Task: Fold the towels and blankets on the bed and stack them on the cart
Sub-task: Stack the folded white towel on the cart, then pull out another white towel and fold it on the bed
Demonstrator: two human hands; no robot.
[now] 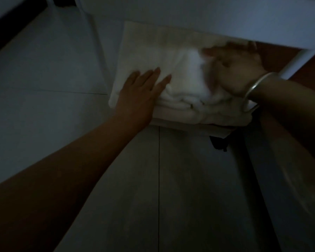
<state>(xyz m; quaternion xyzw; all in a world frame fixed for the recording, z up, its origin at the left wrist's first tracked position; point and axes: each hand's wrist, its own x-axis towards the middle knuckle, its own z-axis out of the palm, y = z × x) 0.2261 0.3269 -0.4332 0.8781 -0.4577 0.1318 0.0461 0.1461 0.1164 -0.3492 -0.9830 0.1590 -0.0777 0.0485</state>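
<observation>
Fingers (157, 74) flat atop folded towels (153, 46): left hand (138, 95), right hand (235, 70).

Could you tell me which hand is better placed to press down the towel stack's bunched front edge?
Probably the left hand: it lies flat, fingers straight, beside the bunched folds; the right hand is blurred, farther back on top.

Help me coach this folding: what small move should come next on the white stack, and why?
Probably smooth and square the near edge: the left hand lies flat on the folded white towels, the blurred right hand is on top, and the front layers look bunched and uneven.
</observation>
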